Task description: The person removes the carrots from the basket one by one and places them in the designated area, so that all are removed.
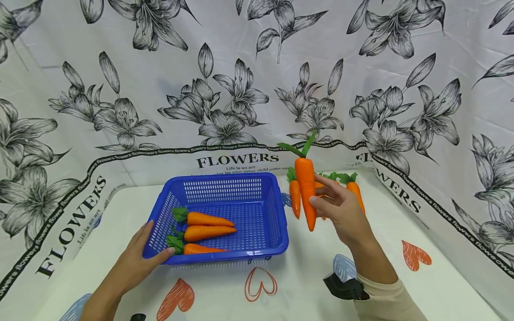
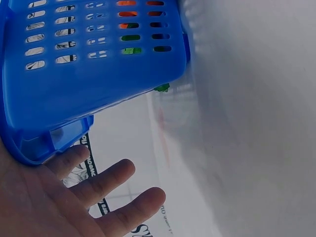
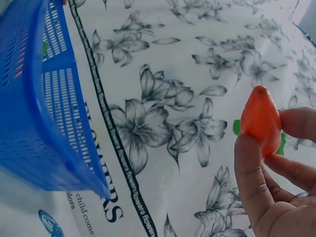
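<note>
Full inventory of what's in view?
Heart-printed table: 1, white, foreground
Lily-printed cloth: 1, black-on-white, behind table
Rectangular slotted plastic basket: 1, blue, on table
Tapered leafy carrots: 3, orange/green, in basket
Raised carrot: 1, orange/green, right of basket
Other carrots: at least 3, orange/green, behind raised one
Wrist device: 1, black, lower right
Cut-off object: 1, black, bottom edge
Sleeve: 1, beige, right forearm
Left hand: 1, bare, at basket's near-left corner
Right hand: 1, bare, pinching raised carrot

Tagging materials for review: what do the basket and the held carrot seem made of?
Blue basket: apparently moulded plastic, smooth and slightly glossy, from its even colour and regular slots. Held carrot: probably artificial, plastic or coated foam, judging by its smooth, softly shiny surface.
</note>
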Tool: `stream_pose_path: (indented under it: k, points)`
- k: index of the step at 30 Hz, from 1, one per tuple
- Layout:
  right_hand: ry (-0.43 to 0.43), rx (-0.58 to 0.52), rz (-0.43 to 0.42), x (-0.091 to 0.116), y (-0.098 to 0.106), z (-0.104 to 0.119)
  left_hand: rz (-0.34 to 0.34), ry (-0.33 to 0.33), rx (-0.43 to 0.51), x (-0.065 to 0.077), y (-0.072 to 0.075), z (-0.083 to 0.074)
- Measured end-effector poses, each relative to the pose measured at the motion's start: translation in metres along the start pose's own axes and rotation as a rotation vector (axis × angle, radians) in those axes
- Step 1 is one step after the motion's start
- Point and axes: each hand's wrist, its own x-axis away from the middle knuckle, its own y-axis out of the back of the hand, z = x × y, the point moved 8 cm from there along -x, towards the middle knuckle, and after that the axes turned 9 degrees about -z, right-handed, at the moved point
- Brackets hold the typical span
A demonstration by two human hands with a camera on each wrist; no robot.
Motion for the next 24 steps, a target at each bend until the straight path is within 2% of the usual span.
stream_pose_path:
  k: [10, 24]
  points:
    - [-0.049, 0.084, -0.054, 0.014, 0.022, -0.019, 0.007, 0.0, 0.003, -0.001, 0.0, 0.0]
    - [-0.152, 0.098, -0.045, 0.034, 0.041, -0.06, 0.012, 0.001, -0.001, -0.001, 0.0, -0.001]
